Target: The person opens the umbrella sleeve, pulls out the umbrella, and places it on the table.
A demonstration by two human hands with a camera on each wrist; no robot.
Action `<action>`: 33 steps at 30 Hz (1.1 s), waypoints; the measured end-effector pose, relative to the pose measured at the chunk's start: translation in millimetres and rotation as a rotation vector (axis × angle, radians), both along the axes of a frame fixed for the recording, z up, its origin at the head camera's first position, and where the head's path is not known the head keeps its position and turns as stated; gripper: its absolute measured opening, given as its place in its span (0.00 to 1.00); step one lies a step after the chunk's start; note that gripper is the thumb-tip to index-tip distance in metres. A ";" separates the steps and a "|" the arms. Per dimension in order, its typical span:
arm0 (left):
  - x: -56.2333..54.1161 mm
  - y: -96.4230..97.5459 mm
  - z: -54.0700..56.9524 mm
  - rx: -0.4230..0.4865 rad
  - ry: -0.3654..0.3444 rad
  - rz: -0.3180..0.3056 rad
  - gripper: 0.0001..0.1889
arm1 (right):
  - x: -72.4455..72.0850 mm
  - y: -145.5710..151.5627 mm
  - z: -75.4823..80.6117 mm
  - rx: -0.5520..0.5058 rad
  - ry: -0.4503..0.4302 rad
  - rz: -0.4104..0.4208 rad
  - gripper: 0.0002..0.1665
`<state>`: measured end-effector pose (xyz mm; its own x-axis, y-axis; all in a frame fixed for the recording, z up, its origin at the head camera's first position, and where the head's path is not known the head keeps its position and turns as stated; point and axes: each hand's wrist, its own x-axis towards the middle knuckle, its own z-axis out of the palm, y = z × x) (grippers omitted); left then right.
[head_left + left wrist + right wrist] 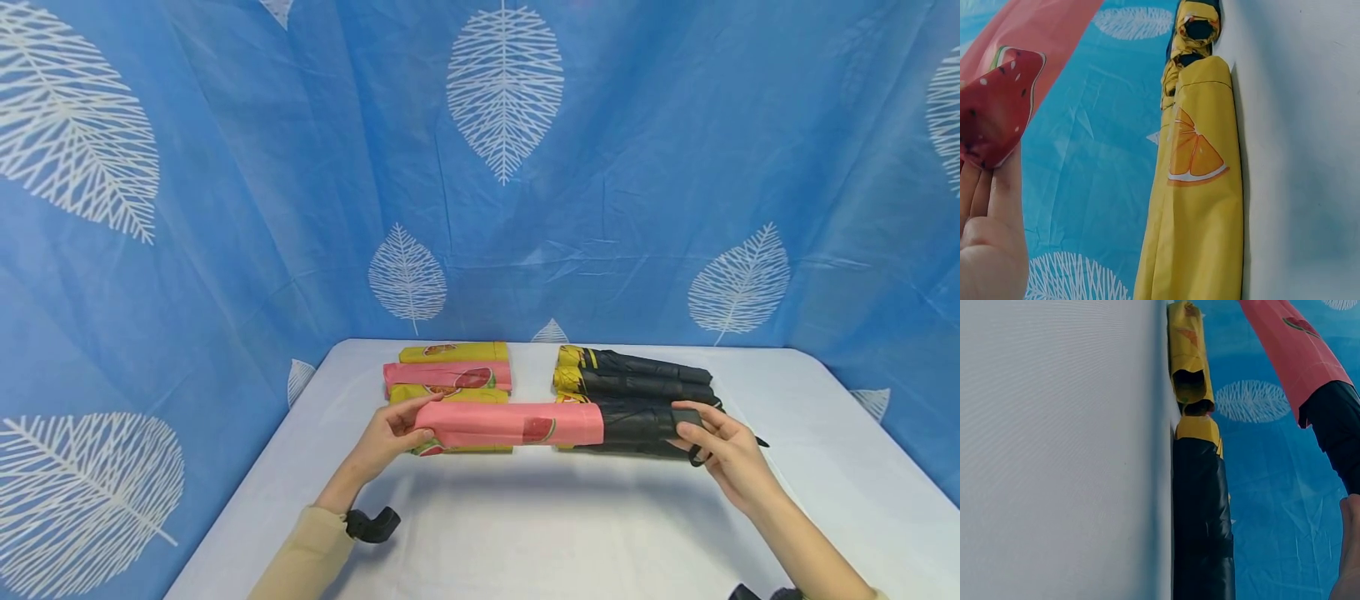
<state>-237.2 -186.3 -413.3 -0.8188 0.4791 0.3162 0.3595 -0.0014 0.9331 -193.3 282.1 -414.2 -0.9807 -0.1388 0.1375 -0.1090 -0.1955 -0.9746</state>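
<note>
Both hands hold a black folded umbrella [636, 423] level above the white table, its left part inside a pink sleeve [480, 423] printed with watermelon. My left hand [378, 437] pinches the far left end of that sleeve between thumb and fingers. At the other end, my right hand [723, 454] grips the umbrella's handle, with a dark strap loop hanging beside the fingers. In the right wrist view the black cloth [1338, 428] comes out of the sleeve's mouth. The left wrist view shows a watermelon print [1007, 103] against the left fingers.
Behind the left hand lies a row of yellow sleeves [457, 352] and a pink sleeve [423, 375]. To the right lie several black folded umbrellas [652, 387] with yellow ends. A blue leaf-patterned curtain [600, 208] surrounds the white table [562, 533].
</note>
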 end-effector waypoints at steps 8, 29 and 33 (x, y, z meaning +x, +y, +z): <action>1.3 -8.1 -2.4 -0.015 -0.027 0.073 0.26 | 3.7 7.0 0.3 -0.002 -0.021 -0.015 0.19; 6.6 -39.3 -17.5 -0.051 -0.065 0.215 0.22 | 17.1 47.1 -14.2 -0.045 -0.059 -0.013 0.22; 8.5 -44.1 -20.0 -0.065 -0.092 0.247 0.23 | 17.0 53.2 -17.3 -0.043 -0.081 -0.017 0.21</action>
<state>-228.8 -230.4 -433.3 -0.9373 0.2783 0.2099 0.2550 0.1372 0.9572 -176.4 335.3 -431.5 -0.9910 -0.1178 0.0631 -0.0339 -0.2359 -0.9712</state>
